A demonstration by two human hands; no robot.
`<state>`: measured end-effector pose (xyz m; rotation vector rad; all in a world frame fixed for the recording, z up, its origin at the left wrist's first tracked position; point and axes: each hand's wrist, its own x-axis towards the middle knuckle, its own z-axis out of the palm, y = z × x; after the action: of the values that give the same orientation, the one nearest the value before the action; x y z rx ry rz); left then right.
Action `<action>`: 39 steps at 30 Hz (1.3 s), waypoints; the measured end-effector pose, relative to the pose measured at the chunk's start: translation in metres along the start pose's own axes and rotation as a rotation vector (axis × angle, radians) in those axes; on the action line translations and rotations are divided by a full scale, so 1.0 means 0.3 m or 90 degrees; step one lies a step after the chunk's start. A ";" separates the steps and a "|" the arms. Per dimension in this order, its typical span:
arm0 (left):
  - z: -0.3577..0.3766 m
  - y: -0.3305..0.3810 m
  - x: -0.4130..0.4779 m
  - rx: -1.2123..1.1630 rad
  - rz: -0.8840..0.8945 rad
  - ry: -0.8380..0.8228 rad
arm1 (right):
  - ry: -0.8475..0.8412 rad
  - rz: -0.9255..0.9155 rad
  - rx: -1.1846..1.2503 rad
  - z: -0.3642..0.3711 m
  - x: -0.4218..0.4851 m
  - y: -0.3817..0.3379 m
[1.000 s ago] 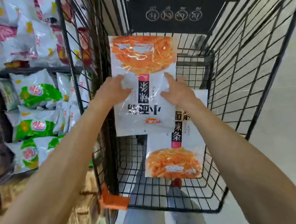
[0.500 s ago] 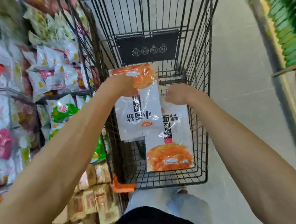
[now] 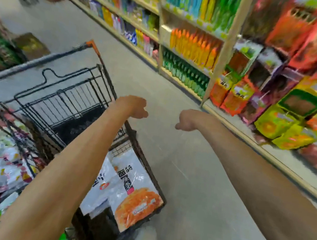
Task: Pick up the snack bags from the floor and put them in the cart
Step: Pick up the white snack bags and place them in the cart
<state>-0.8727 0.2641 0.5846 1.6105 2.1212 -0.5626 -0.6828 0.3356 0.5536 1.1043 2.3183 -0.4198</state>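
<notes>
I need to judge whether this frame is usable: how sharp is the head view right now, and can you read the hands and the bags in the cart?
Head view: heavy motion blur, worst on the right shelves; wide-angle bending at the edges. Left hand and right hand are soft but look empty. Two bags in the cart are visible; their print is not cleanly readable.

Both bare forearms reached fwd, roughly parallel, w/ a gap between them. Left hand (image 3: 133,106) drooped at the wrist, fingers loosely curled, holding nothing. Right hand (image 3: 187,119) likewise bent down, curled, empty. Hands near each other, not touching.
</notes>
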 end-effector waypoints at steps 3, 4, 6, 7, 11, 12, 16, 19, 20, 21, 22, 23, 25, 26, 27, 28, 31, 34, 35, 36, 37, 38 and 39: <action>-0.096 0.276 -0.033 0.036 0.074 0.021 | 0.015 0.087 0.026 0.047 -0.195 0.263; -0.126 0.376 -0.048 0.051 0.099 0.036 | 0.024 0.120 0.035 0.066 -0.271 0.347; -0.181 0.580 -0.091 0.082 0.158 0.065 | 0.041 0.178 0.051 0.109 -0.425 0.509; -0.200 0.679 -0.114 0.097 0.189 0.076 | 0.042 0.204 0.063 0.132 -0.508 0.586; -0.237 1.052 -0.219 0.169 0.309 0.092 | 0.064 0.320 0.131 0.255 -0.817 0.880; -0.238 1.140 -0.243 0.198 0.333 0.092 | 0.068 0.341 0.145 0.291 -0.899 0.938; -0.229 1.461 -0.364 0.249 0.422 0.125 | 0.091 0.438 0.208 0.440 -1.219 1.089; -0.209 1.696 -0.457 0.313 0.495 0.124 | 0.066 0.511 0.247 0.575 -1.418 1.182; -0.199 1.775 -0.485 0.339 0.517 0.120 | 0.062 0.533 0.265 0.622 -1.476 1.207; -0.186 1.852 -0.513 0.359 0.541 0.117 | 0.057 0.559 0.284 0.666 -1.539 1.224; -0.170 1.927 -0.540 0.377 0.564 0.114 | 0.066 0.579 0.308 0.716 -1.595 1.247; -0.151 2.001 -0.567 0.397 0.592 0.110 | 0.057 0.604 0.320 0.764 -1.653 1.265; -0.106 2.142 -0.628 0.435 0.636 0.104 | 0.053 0.650 0.349 0.861 -1.762 1.294; -0.082 2.210 -0.660 0.448 0.657 0.101 | 0.057 0.667 0.368 0.916 -1.812 1.313; -0.059 2.277 -0.690 0.455 0.681 0.099 | 0.053 0.692 0.386 0.967 -1.864 1.329; -0.039 2.342 -0.715 0.463 0.703 0.097 | 0.055 0.713 0.407 1.025 -1.909 1.354; 0.024 2.551 -0.765 0.487 0.781 0.088 | 0.063 0.796 0.466 1.176 -2.040 1.417; 0.079 2.768 -0.812 0.527 0.840 0.078 | 0.039 0.858 0.505 1.288 -2.155 1.502; 0.092 2.835 -0.834 0.543 0.859 0.080 | 0.029 0.882 0.527 1.316 -2.193 1.532; 0.102 2.903 -0.852 0.548 0.876 0.080 | 0.020 0.893 0.540 1.344 -2.231 1.564; 0.112 2.972 -0.865 0.545 0.893 0.077 | 0.001 0.908 0.550 1.365 -2.267 1.594; 0.121 3.045 -0.875 0.540 0.913 0.075 | -0.004 0.914 0.564 1.399 -2.301 1.634; 0.129 3.116 -0.883 0.540 0.928 0.073 | -0.006 0.921 0.575 1.412 -2.334 1.669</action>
<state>0.0983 0.2639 0.6358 3.0050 0.2091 -0.7982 0.2167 0.0051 0.5957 2.7057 0.7042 -0.8094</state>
